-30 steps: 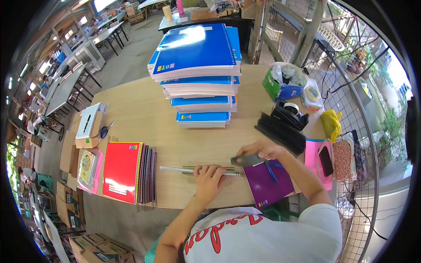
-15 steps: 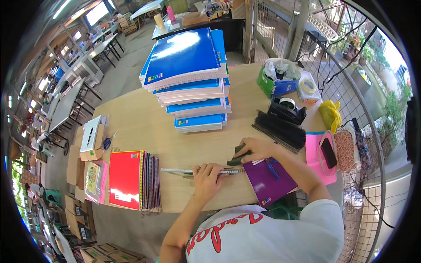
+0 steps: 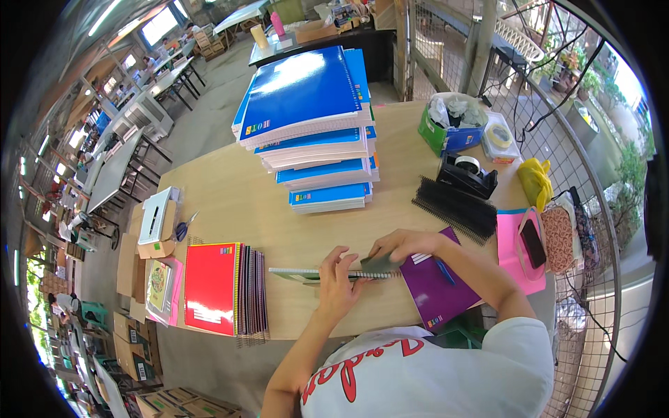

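Observation:
A spiral notebook stands on its edge on the table, pages and binding coil seen from above. My left hand is closed on it, thumb and fingers on its two sides. At its right end, my right hand grips a dark grey-green flat piece, whose kind I cannot make out, against the coil end. My right fingers partly hide it. Under my right forearm lies a purple notebook with a blue pen on it.
Left stands a row of spiral notebooks with a red cover; scissors lie behind. A tall stack of blue notebooks rises at the back. Rightward are black coils, a tape dispenser, a green box and a phone.
My left hand has slid right along the notebook, its fingers lifting and re-gripping. My right hand has lowered the grey-green piece onto the coil end. The whole view has shifted slightly.

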A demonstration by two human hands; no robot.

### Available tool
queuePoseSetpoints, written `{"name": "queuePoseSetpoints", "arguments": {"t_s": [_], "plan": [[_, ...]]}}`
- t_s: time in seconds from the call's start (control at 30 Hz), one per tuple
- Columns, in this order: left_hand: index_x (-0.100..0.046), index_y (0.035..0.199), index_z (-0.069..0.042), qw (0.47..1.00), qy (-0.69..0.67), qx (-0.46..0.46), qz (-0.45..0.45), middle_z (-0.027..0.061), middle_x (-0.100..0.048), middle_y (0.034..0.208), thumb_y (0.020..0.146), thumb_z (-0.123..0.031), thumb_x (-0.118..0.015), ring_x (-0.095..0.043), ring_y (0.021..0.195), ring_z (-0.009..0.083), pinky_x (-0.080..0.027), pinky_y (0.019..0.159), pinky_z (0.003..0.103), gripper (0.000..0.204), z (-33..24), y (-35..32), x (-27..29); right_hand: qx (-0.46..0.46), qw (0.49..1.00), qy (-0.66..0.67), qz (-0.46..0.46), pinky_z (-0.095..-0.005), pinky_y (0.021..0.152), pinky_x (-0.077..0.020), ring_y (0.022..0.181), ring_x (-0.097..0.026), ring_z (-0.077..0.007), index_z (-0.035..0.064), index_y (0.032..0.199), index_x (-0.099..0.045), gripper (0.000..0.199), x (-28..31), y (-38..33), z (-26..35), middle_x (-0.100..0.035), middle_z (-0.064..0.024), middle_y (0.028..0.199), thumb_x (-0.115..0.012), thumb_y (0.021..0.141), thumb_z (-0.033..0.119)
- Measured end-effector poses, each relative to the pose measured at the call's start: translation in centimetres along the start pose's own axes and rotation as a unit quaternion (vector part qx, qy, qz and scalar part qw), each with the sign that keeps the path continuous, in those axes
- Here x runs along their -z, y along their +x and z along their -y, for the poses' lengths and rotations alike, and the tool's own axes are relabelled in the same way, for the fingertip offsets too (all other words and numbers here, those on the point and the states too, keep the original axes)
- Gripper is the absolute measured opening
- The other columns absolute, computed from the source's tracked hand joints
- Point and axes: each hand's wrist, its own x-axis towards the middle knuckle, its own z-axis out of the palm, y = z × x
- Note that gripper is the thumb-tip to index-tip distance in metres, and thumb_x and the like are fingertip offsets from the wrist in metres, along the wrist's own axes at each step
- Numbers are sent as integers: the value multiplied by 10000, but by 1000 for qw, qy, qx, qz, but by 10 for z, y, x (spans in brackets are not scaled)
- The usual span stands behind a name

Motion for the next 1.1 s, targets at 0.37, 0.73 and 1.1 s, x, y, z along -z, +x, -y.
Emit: {"name": "queuePoseSetpoints", "arguments": {"t_s": [0.37,0.73,1.1], "plan": [[-529,1155,-119,991,104,35,-74,109,-552,1176,701,-263,-855,-507,1067,315,-353,944,487,577,18,-12,35,-42,999,-4,17,-386,948,-453,1086,-585,-310,48,1166,-710,428,2,19,8,-651,-165,1144,-673,870,355],[-578,989,-118,989,140,31,-20,12,-585,903,731,-332,-828,-538,864,227,-322,874,430,418,39,-13,45,-28,999,24,29,-385,928,-459,1075,-590,-312,150,1231,-696,420,-11,45,-2,-637,-184,1151,-626,897,394],[-468,1233,-82,992,56,3,-110,118,-531,1213,682,-305,-880,-547,905,230,-320,885,447,723,56,-23,35,-4,999,12,43,-419,928,-460,1028,-577,-354,98,1167,-723,375,-21,73,26,-620,-229,1096,-650,887,338]]}}
